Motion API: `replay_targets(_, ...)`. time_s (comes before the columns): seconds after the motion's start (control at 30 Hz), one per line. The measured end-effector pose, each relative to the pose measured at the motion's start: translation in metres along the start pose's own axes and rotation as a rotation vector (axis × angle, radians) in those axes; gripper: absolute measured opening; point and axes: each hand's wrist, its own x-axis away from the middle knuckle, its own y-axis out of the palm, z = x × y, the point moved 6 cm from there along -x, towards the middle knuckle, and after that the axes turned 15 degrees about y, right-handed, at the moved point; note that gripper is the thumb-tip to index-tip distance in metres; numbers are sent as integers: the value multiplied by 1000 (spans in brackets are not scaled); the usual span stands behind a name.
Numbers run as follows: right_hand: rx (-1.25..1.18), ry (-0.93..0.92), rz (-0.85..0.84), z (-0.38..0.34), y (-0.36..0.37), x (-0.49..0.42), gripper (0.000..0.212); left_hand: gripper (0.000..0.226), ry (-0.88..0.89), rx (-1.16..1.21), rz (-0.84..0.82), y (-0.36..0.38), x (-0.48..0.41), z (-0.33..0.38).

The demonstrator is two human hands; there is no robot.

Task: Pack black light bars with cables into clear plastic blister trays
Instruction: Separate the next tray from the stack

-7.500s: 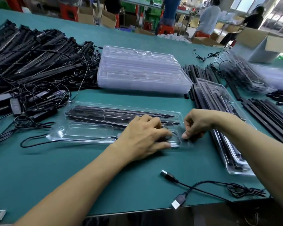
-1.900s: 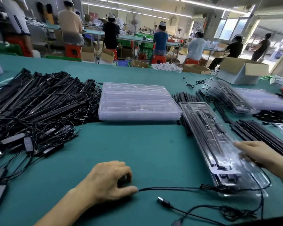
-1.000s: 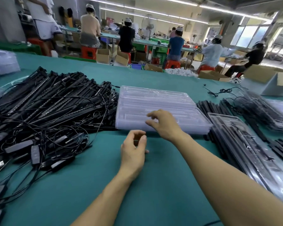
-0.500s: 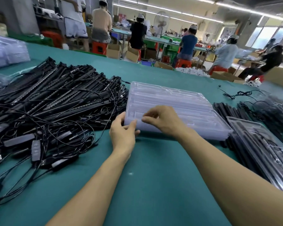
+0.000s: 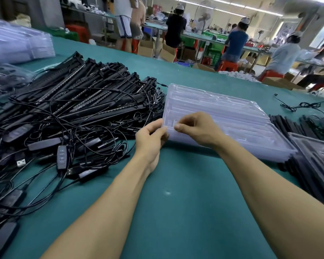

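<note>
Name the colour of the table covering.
The table covering is plain teal green; the head view shows it.

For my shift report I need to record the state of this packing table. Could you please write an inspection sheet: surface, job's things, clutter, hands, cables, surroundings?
Surface: green table mat, with a small pale spot.
Job's things: stack of clear blister trays; pile of black light bars to its left; filled tray at the right edge.
Clutter: more clear trays at the far left.
Hands: left hand grips the stack's near left corner; right hand pinches the top edge there.
Cables: tangled black cables with an inline controller; one loose cable far right.
Surroundings: workers at other benches, cardboard boxes, red stools.
</note>
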Motion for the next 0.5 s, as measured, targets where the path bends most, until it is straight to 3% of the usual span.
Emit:
replay_targets(0.07,58,9,17,-3,0,-2,17,28,-88,52,24,-1,-2,-2)
replay_targets(0.2,193,22,88,-18,7,-4,35,46,-159,87,58,-1,-1,0)
replay_targets(0.33,240,78,201,-28,15,1,25,49,-172,105,66,0,2,2)
replay_targets(0.5,309,154,211,-41,19,2,31,53,-158,45,42,-2,3,3)
